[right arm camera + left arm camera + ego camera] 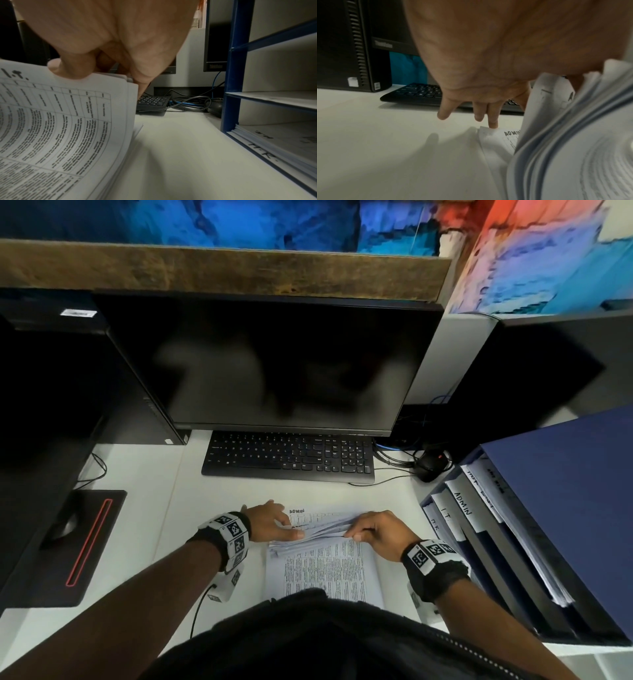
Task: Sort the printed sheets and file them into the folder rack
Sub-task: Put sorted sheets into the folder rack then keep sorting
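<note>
A stack of printed sheets lies on the white desk in front of me. Both hands lift the far edge of a bundle of sheets from it. My left hand pinches the bundle's left end under the thumb, and one straight fingertip touches a flat sheet headed ADMIN. My right hand grips the right end, thumb on a sheet headed I.T.. The blue folder rack stands at the right, its slots tagged ADMIN, I.T. and H.R..
A black keyboard and a dark monitor stand behind the papers. Cables and a black mouse sit by the rack's far corner. On the left are a computer tower and a mouse pad with a mouse.
</note>
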Motion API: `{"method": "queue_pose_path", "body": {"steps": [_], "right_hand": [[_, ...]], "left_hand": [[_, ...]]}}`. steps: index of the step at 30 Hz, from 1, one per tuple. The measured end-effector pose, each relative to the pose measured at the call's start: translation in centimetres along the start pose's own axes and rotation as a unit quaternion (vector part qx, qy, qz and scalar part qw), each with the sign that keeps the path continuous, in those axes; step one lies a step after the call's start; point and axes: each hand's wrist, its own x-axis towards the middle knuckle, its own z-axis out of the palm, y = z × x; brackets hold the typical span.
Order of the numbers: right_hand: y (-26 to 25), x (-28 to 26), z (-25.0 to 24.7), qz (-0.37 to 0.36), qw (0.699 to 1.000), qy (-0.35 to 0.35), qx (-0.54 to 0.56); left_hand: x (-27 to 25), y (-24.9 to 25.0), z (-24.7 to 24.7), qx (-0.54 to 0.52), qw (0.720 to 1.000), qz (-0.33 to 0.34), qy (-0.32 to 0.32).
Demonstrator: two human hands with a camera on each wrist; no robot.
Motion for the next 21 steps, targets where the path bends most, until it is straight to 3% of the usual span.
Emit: {"method": "queue_pose_path", "body": {"steps": [4,9,13,18,21], "right_hand": [[0.0,0.2,-0.1,0.004,1.000,-0.002,-0.005],[0.0,0.2,-0.1,0.008,1.000,-0.006,-0.004],[0.1,0.1,-0.1,0.006,1.000,-0.004,-0.001],[0.2,0.1,0.0,0.008,1.000,0.000,0.000],[0.4,0.1,0.0,0.005,1.000,0.002,-0.005]], "left_hand": [[0.7,-0.9,0.5,-0.076,0.995,0.040,0.060],[0.0,-0.1,0.3,-0.082,0.991,0.064,0.081],[-0.7,0.5,0.6,-0.165,0.973,0.111,0.117],[-0.7,1.1,0.9,-0.115,0.987,0.101,0.043],[-0.7,1.0,1.2,-0.145,0.983,0.108,0.038]]}}
